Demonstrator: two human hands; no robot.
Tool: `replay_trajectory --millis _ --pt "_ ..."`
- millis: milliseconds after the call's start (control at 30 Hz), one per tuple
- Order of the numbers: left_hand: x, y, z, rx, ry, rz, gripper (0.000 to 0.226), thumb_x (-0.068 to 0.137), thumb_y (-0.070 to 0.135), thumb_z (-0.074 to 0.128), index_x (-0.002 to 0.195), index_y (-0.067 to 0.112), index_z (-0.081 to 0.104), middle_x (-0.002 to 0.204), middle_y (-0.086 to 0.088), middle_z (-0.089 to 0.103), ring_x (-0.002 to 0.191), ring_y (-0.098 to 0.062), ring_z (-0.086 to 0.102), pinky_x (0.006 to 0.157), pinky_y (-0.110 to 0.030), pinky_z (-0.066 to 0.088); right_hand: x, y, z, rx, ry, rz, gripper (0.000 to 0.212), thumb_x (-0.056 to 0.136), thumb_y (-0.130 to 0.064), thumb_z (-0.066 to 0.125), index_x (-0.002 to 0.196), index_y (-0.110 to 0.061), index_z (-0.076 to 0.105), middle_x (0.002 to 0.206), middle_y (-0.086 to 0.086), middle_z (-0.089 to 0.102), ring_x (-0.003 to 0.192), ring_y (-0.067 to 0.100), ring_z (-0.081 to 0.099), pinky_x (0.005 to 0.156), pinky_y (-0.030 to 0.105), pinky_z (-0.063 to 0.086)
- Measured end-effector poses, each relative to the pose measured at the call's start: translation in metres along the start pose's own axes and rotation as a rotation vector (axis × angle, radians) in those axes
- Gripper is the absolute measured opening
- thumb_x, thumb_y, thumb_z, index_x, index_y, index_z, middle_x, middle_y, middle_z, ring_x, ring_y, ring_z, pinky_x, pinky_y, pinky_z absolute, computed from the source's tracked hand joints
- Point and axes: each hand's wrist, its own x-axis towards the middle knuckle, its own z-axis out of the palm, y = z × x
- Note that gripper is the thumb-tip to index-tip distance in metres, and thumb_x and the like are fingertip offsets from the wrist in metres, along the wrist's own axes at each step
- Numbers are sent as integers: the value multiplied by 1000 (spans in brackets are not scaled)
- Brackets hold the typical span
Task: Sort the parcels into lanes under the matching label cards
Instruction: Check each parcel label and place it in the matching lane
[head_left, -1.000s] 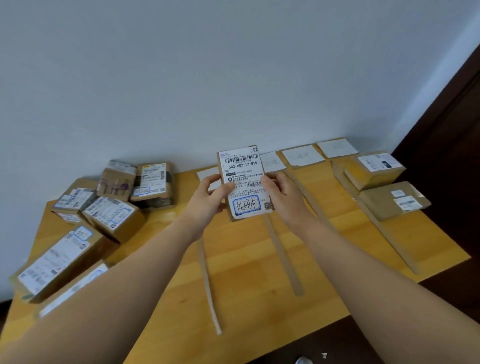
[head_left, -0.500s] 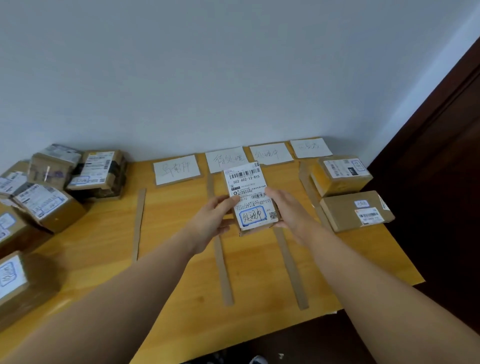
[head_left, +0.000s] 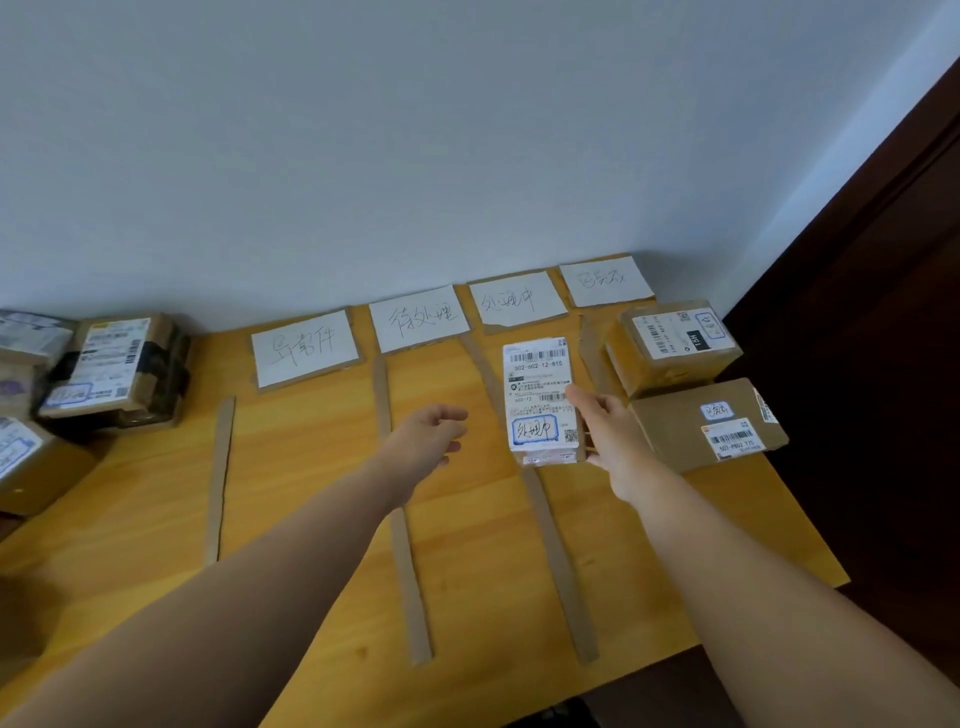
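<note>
A small parcel (head_left: 540, 400) with a white shipping label lies flat on the wooden table (head_left: 311, 519), directly below the third label card (head_left: 517, 301) from the left, the one whose handwriting matches the blue-boxed writing on the parcel's label. It sits in the lane between two cardboard divider strips, its near left corner resting over the strip (head_left: 556, 545) on that side. The right hand (head_left: 608, 436) lies against the parcel's right edge, fingers loosely spread and touching it without closing around it. The left hand (head_left: 428, 436) hovers to the left of the parcel, apart from it, loosely curled and holding nothing. Right of the parcel, past the next strip, two brown boxes (head_left: 675, 348) (head_left: 711, 426) lie under the fourth card (head_left: 605, 283). Further left of the parcel are two more cards (head_left: 418, 319) (head_left: 304, 348) with bare lanes beneath them. Far left of the parcel, a cluster of unsorted parcels (head_left: 114, 369) crowds the table's end
</note>
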Motion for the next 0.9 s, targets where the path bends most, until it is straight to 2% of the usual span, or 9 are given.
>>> replay_trajectory --millis 67,167,233,333,467,567,667,767,900 --pt "9 5 12 35 1 -22 28 99 20 46 125 20 56 122 -2 59 109 -21 58 91 -34 48 12 0 -7 -15 16 17 45 89 -44 61 121 -14 52 96 2 72 91 18 68 90 42 54" --pt "26 20 35 17 -62 -52 41 98 8 39 136 21 50 130 -1 55 112 -21 55 93 -34 47 30 -2 -18 -44 -5 34 44 90 -43 60 123 -15 52 97 2 71 91 18 68 90 41 54" --pt "37 32 51 -4 -111 -69 52 93 -3 37 137 22 49 132 1 56 113 -19 54 93 -34 46 41 -4 -25 -63 -35 42 43 91 -44 58 125 -17 52 98 0 71 91 16 67 85 39 55" --pt "52 47 72 -54 -154 -88 60 89 -11 35 138 22 47 125 4 61 106 -19 59 89 -34 43 59 -10 -34 -89 -112 52 30 97 -40 49 123 -25 52 97 -6 68 85 8 64 64 26 48" --pt "73 55 95 -85 -117 -142 65 89 -12 34 143 23 42 136 2 55 99 -19 62 70 -26 46 88 -13 -40 -235 -152 17 33 104 -20 36 132 -22 53 118 3 67 91 12 65 66 23 51" --pt "85 54 105 -86 -59 -173 59 92 -8 35 143 20 41 133 3 55 102 -20 60 73 -27 46 105 -14 -37 -307 -173 -27 38 104 -17 31 137 -19 48 126 5 64 101 18 64 68 22 53" --pt "92 50 106 -132 39 -194 47 96 0 37 139 17 45 127 -2 57 101 -20 59 82 -31 47 115 -18 -31 -329 -139 -60 37 105 -17 30 138 -16 46 127 7 62 100 18 62 67 23 54" --pt "95 46 100 -134 141 -201 36 98 7 38 132 15 50 121 -5 57 96 -19 57 84 -33 49 121 -21 -28 -365 -157 -75 36 105 -19 29 137 -15 46 128 6 61 99 15 60 62 18 51" --pt "94 44 91 -148 191 -212 30 98 9 41 125 13 54 119 -9 60 98 -23 58 84 -35 50 126 -24 -31 -397 -184 -70 35 105 -20 30 135 -14 47 128 7 61 103 18 60 61 19 48"
